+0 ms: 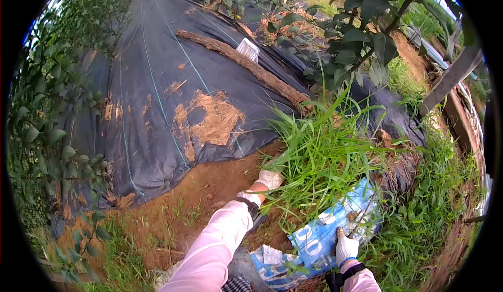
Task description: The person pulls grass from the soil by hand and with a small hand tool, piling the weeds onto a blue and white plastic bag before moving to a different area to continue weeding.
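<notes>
My left hand (270, 179), in a whitish work glove, reaches into the left side of a tall clump of green grass (319, 153). Blades cover its fingers, so their grip does not show. Lower right, my right hand (346, 248), also gloved, is closed with the thumb up, over a torn blue and white plastic sack (314, 242). A thin dark strip runs upward from near this hand across the sack; I cannot make out what it is. The sack lies crumpled against the base of the grass.
Black ground sheet (141, 72) covers the ridge ahead, with dry straw (215, 119) and a rough wooden branch (246, 64) on it. Bare soil (209, 184) borders its near edge. Leafy bushes (47, 129) stand left; a leafy tree limb (380, 40) overhangs at upper right.
</notes>
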Available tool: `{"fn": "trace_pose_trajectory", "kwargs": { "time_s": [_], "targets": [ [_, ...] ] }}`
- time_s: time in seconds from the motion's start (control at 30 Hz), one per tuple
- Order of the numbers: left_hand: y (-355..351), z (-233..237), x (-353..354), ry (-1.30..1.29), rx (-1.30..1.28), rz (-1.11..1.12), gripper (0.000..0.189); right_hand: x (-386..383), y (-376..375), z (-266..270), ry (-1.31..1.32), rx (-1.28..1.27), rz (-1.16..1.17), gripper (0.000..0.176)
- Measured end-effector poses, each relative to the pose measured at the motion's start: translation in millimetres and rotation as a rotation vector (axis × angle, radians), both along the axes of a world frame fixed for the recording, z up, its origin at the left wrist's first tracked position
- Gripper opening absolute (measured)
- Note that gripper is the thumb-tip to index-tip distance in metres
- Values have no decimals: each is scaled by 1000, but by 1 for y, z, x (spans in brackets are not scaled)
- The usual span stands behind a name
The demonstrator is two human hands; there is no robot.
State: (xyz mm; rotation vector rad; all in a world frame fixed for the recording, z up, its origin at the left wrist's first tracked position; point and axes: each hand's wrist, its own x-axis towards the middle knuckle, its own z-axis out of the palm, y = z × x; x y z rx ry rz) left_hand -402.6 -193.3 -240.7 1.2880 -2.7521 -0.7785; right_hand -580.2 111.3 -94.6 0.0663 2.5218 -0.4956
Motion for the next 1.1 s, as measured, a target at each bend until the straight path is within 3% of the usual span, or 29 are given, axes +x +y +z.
{"fn": "trace_pose_trajectory", "kwargs": {
  "time_s": [0.13,0.23,0.3,0.37,0.43,0.47,0.53,0.57,0.6,0.63,0.67,0.7,0.77,0.87,0.97,1.0,1.07,1.1],
  "targets": [
    [1,-34,-6,218,137,61,43,0,4,-1,23,-12,14,54],
    [-5,-60,-18,209,154,148,44,9,-14,25,61,52,40,51],
    [-1,-66,-2,379,-119,105,51,10,-12,25,-6,-22,-27,48],
    [-5,-141,-15,674,229,355,41,11,-21,35,-67,-68,-76,45],
    [3,-96,-22,511,-20,277,30,13,-31,41,-49,-37,-57,47],
    [1,-95,-15,513,-98,301,23,14,-25,42,-36,-8,-48,48],
    [-12,-155,9,433,-253,-13,21,5,-7,13,1,13,-17,55],
    [-7,-95,21,633,117,179,22,6,-11,20,0,37,-1,54],
    [-2,-22,33,1033,552,453,24,7,-13,25,1,54,16,54],
    [2,55,45,1364,796,745,28,5,-11,19,62,115,71,52],
    [-4,52,71,1242,931,714,27,8,-9,18,28,55,38,51],
    [-4,52,81,649,546,399,28,9,-8,19,-6,-5,9,50],
    [2,49,71,-13,160,77,32,7,-9,16,-23,-69,-11,47],
    [27,82,20,-290,78,-251,29,13,-20,34,2,-27,5,46],
    [47,29,-21,242,-153,-72,14,12,-19,29,-12,-29,-19,42],
    [52,33,-23,474,-185,-10,14,12,-19,28,15,-19,-14,42],
    [64,40,-17,290,30,-6,18,15,-20,32,14,-68,19,43],
    [68,13,-10,523,-50,-34,31,16,-22,37,15,-93,35,44]
  ]
}}
